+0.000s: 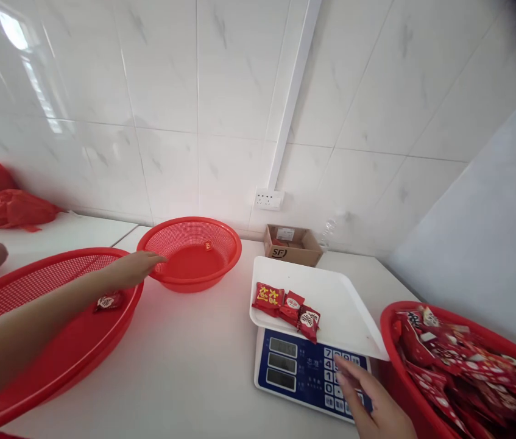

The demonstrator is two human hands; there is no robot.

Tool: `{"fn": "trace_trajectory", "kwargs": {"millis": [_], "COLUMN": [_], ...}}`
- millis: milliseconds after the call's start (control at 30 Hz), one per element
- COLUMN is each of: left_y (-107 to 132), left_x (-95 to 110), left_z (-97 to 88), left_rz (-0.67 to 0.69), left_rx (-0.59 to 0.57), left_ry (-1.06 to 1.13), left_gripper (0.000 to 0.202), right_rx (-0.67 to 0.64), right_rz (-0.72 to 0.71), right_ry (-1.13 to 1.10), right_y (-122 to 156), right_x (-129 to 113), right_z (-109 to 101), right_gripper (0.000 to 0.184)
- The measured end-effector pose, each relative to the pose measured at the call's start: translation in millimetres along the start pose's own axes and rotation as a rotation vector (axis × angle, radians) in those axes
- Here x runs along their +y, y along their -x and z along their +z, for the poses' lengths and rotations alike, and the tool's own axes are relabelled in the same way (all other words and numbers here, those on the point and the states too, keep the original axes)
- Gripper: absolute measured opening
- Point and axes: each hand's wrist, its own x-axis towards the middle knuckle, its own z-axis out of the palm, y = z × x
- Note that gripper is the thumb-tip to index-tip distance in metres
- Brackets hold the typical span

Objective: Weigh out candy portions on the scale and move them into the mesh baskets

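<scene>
Red packets (286, 305) crowd scale tray (344, 305).

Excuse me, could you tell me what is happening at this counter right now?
A person stands at a white counter. Their left hand reaches out, open, to the rim of a small red basket with one packet in it. Their right hand hovers open over the keypad of a scale, whose white tray holds three red snack packets. A red tub full of packets sits at the right.
</scene>
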Motion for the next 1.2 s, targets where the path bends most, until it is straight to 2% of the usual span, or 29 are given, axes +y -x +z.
{"fn": "trace_trajectory", "kwargs": {"millis": [67,200,300,400,500,600,667,767,833,1000,1200], "left_y": [2.0,11.5,17.6,20.2,19.7,14.2,6.2,-12.5,-27.6,-58.1,-62.9], "left_x": [21.4,67.9,94.2,113.9,135.7,164.2,185.3,215.0,230.7,249.7,253.4], "left_z": [6.2,15.4,14.1,10.8,11.8,18.5,25.4,38.0,46.4,59.5,59.8], "left_rz": [0.063,0.178,0.28,0.373,0.457,0.588,0.671,0.713,0.714,0.704,0.62], "left_rx": [-0.127,-0.219,-0.226,-0.232,-0.149,-0.021,0.016,-0.05,-0.097,-0.185,-0.174], "left_ry": [0.037,0.103,0.097,0.002,-0.088,-0.076,-0.039,-0.037,-0.047,-0.039,0.015], "left_gripper": [0.046,0.046,0.038,0.038,0.035,0.026,0.037,0.057,0.063,0.055,0.055], "right_rx": [0.071,0.142,0.109,0.015,-0.096,-0.187,-0.225,-0.238,-0.209,-0.091,0.034], "right_rz": [-0.022,-0.12,-0.214,-0.272,-0.27,-0.261,-0.277,-0.332,-0.346,-0.206,-0.125], "right_ry": [0.04,0.065,0.08,0.123,0.178,0.204,0.194,0.15,0.11,-0.019,-0.124], "right_y": [-5.2,-30.3,-54.0,-74.8,-90.5,-102.1,-108.6,-116.1,-119.2,-121.4,-125.4], "right_x": [-3.6,-15.2,-23.0,-28.6,-35.2,-43.0,-47.0,-49.0,-48.0,-42.4,-38.5], "right_z": [-2.1,3.4,14.9,28.0,38.1,42.5,43.0,42.9,42.7,41.3,40.9], "right_gripper": [0.043,0.046,0.048,0.049,0.054,0.055,0.053,0.048,0.041,0.027,0.026]}}
